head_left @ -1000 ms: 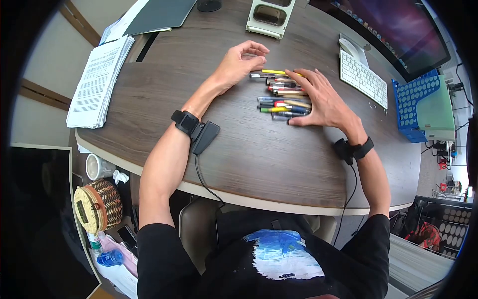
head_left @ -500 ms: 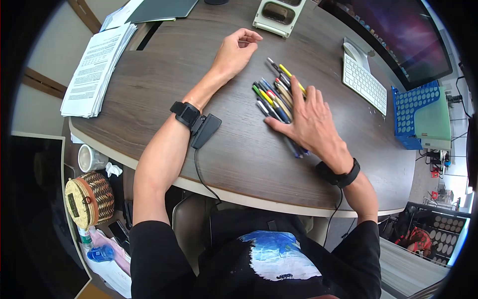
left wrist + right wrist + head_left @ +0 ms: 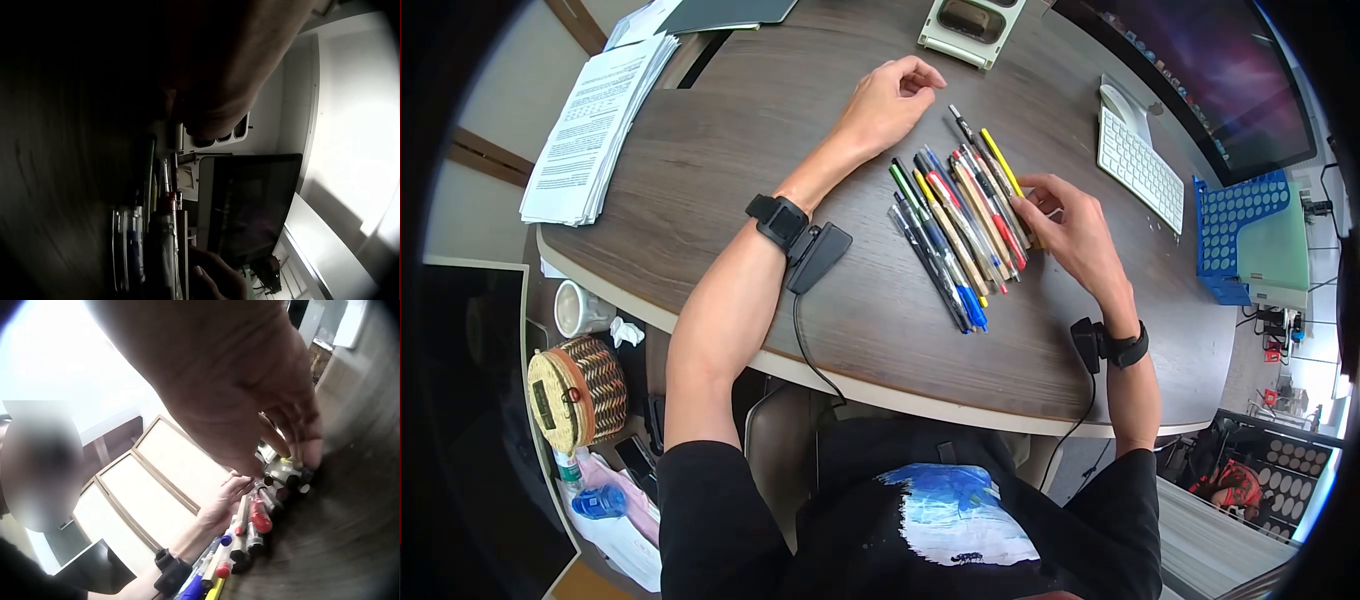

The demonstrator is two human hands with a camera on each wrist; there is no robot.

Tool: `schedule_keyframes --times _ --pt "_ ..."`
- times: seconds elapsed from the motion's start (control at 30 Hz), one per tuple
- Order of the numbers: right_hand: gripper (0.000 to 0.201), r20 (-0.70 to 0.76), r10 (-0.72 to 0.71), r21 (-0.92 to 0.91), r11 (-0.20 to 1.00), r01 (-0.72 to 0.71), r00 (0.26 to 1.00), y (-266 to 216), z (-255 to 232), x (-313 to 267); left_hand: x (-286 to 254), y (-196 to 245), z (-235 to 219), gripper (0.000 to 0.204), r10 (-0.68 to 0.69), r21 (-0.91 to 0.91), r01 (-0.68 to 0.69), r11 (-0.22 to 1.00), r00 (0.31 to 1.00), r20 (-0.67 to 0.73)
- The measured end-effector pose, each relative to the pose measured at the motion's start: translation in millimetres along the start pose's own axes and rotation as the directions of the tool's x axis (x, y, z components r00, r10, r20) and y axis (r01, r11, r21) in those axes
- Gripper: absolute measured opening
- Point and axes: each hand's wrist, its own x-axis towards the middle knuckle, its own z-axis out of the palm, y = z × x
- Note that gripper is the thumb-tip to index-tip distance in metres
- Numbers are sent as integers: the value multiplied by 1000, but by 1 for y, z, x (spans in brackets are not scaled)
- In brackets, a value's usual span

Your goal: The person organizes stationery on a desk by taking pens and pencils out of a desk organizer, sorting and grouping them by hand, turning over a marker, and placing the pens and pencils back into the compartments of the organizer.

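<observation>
A bunch of pens and pencils (image 3: 965, 225) lies side by side, slanted, on the brown desk (image 3: 840, 330). My right hand (image 3: 1075, 235) is at the bunch's right edge, its bent fingers and thumb around the outermost pens, among them a yellow pencil (image 3: 998, 158). In the right wrist view the pen ends (image 3: 253, 531) face the camera, some between thumb and fingers. My left hand (image 3: 890, 105) rests on the desk beyond the bunch's upper left end, fingers loosely curled, holding nothing. The left wrist view is dark and shows clear pens (image 3: 128, 244) close below that hand.
A white keyboard (image 3: 1140, 165) and a monitor (image 3: 1200, 90) stand at the right, with a blue perforated file holder (image 3: 1225, 240) beyond them. Stacked papers (image 3: 595, 130) lie at the left. A pale green stand (image 3: 970, 35) is at the back. Cables hang from both wrists.
The pens have turned from lying crosswise to a steep slant and are spread side by side. My right hand has slid from on top of them to their right edge. The left hand stays nearly still.
</observation>
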Motion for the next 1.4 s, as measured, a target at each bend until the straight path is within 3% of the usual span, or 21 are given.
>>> schedule_keyframes --times 0.17,0.33,0.6,0.67,0.8,0.9,1.0,1.13,1.4 --pt "36 -12 42 120 992 -41 999 19 -3 1 4 6 -3 22 -2 22 1 1000 1000 26" --pt "27 135 118 373 914 -161 984 40 -9 2 -2 5 -3 22 2 103 -5 995 1000 26" --pt "21 180 78 427 892 -150 980 44 -14 -4 -1 7 -4 22 -35 45 34 998 999 35" --pt "19 64 81 432 896 -100 995 62 -16 -3 -2 8 -4 22 -12 106 8 994 999 37" --pt "24 -269 143 189 978 -93 953 69 -24 3 -5 9 -3 22 11 132 -17 991 999 44" --pt "24 -345 66 171 985 -7 936 81 -25 -1 -1 12 -6 22 4 135 -9 991 999 35" --pt "20 -179 -54 102 992 74 982 45 -16 -17 -4 12 -5 22 -38 86 34 996 998 46" --pt "17 17 6 65 998 -7 1000 11 -8 -25 -4 13 -7 22 -18 132 11 991 998 56" --pt "16 3 -30 -25 999 30 1000 2 -15 -35 -3 15 -8 21 -27 120 20 993 998 56"
